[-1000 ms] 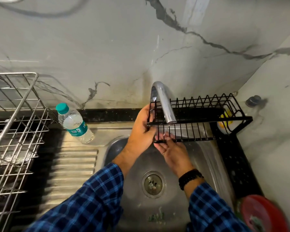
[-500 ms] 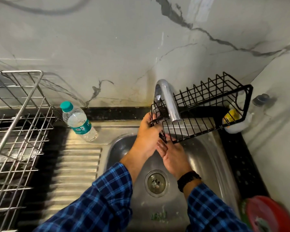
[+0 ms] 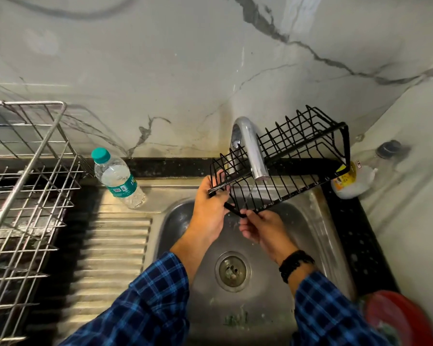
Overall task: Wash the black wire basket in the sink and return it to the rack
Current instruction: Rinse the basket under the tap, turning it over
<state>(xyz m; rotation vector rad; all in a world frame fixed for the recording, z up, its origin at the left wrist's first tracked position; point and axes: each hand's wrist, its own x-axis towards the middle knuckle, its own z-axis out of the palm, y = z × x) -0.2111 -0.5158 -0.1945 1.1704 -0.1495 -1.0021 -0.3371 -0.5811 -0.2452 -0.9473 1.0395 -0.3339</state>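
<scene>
Black wire basket (image 3: 310,141) hung tilted over the back edge of the sink (image 3: 308,236), its right end raised close to the wall corner, with the faucet (image 3: 251,151) crossing its wires. The left hand (image 3: 208,211) curled its fingers round the left end. The right hand (image 3: 263,228) pinched the lower near corner, fingertips partly hidden.

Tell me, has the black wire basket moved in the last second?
Yes. The black wire basket has tilted: its right end has risen above the tap spout, while the left hand holds the left end.

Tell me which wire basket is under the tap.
The black wire basket, gripped by the left hand and right hand; the silver wire rack stands untouched at left.
</scene>
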